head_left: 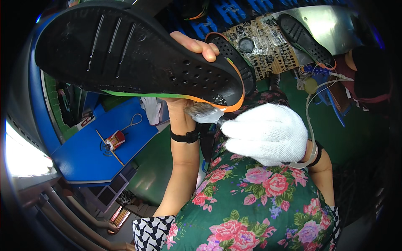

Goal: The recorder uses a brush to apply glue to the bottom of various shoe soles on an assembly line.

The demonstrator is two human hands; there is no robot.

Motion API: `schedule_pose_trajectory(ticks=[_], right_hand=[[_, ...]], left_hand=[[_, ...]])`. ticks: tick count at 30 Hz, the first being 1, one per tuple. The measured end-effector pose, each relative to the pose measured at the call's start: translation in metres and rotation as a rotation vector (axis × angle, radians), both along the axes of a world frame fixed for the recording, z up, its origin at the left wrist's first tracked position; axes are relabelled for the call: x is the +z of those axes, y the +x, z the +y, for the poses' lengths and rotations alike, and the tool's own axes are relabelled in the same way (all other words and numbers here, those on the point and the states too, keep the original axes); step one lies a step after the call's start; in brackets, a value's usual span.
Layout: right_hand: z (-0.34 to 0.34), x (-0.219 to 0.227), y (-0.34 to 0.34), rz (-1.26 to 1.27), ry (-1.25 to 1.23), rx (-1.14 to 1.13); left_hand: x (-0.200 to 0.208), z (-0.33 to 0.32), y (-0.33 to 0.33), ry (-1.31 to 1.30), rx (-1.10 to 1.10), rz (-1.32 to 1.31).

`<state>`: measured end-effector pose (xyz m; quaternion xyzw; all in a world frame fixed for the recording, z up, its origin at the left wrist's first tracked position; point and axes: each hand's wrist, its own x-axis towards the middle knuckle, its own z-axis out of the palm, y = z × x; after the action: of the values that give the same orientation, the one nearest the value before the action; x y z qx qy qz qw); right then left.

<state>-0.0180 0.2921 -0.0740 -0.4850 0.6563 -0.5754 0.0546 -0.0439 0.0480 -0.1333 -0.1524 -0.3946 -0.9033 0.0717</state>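
Note:
A large black shoe sole (138,62) with an orange and green edge is held up, tilted, across the upper left. My bare left hand (197,47) is closed round it; the fingers show over its far edge and the palm is behind it. My right hand (268,134), in a white knit glove, grips a brush. The brush's wet-looking bristles (204,112) meet the sole's orange edge at its narrower end. Most of the brush handle is hidden by the glove.
Beyond, a taped cardboard sheet (272,50) bears a small dark round lid (246,44). Another black sole (307,39) lies on its right, and one more (232,54) stands near its left edge. A blue table (79,154) with a red-labelled item (116,139) is at left. A pale tube (310,121) runs by my right wrist.

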Motion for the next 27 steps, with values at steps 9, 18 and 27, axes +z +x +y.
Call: schedule_pose_trajectory(ticks=[9,18,27], right_hand=[[0.006,-0.003,-0.001,-0.019,0.016,-0.257],[0.001,-0.008,-0.004,-0.449,-0.253,-0.001],[0.004,0.001,-0.002,-0.105,0.011,-0.232]], left_hand=[[0.009,-0.003,-0.004,0.026,-0.061,0.028],[0.001,0.0,-0.005,0.071,-0.063,0.04],[0.003,0.0,-0.004,0.074,-0.074,0.011]])
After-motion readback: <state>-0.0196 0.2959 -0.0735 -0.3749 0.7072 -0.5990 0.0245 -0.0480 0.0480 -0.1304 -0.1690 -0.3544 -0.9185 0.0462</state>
